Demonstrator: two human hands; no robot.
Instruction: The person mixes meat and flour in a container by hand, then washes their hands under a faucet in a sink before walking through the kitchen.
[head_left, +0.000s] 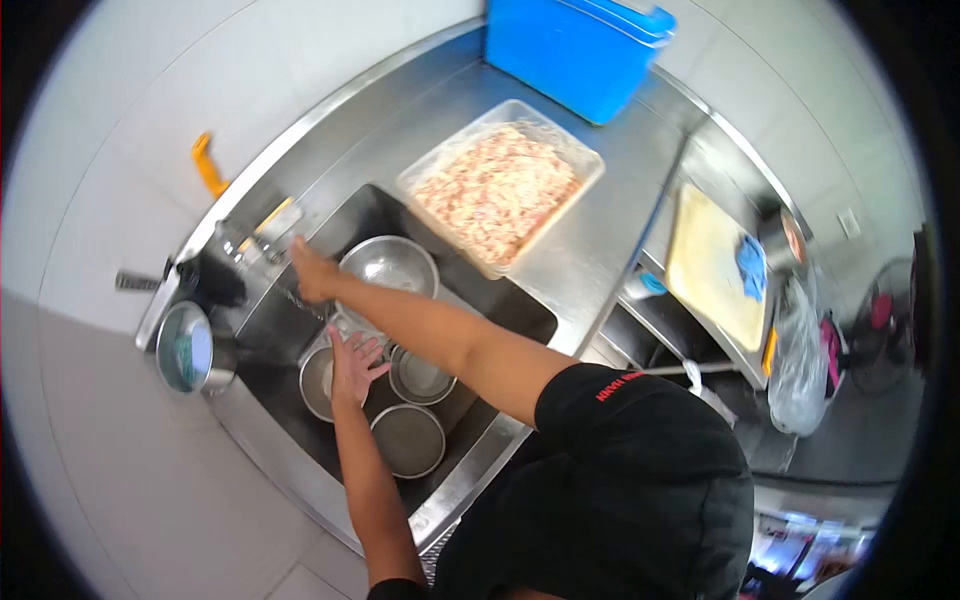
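Observation:
My left hand is over the sink, palm up with its fingers spread, and nothing is in it. It sits above a round metal pan and beside another one. My right hand reaches across to the back of the sink, close to the tap. Its fingers are partly hidden and blurred, so their grip cannot be made out. Near its wrist is a large metal bowl. A further round pan lies at the sink's near side.
A clear tub of pale minced food stands on the steel counter beside the sink. Behind it is a blue cooler box. A metal pot with a scrubber sits on the left rim. A cutting board holds a blue cloth.

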